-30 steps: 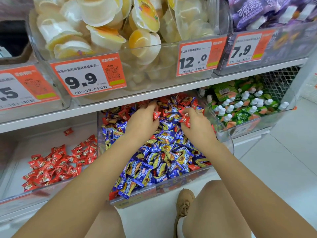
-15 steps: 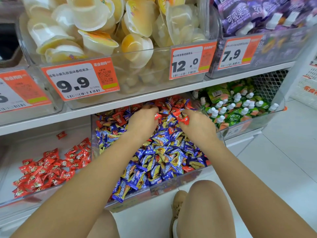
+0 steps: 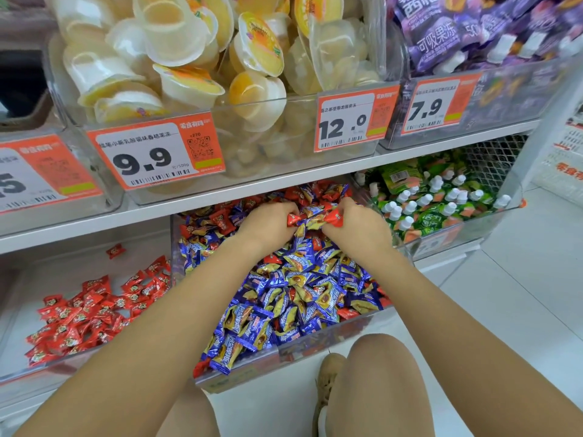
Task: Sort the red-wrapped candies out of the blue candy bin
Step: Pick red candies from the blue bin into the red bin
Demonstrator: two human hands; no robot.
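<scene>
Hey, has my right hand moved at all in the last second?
Yes. The right hand has gone slightly deeper into the bin, closer to the shelf edge above.

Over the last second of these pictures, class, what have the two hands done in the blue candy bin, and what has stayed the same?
Both hands have closed up. The left hand now grips a red candy, and the right hand has kept hold of its red candy. They have barely shifted from the back of the blue candy bin. The sorted red pile in the bin to the left looks unchanged.
</scene>
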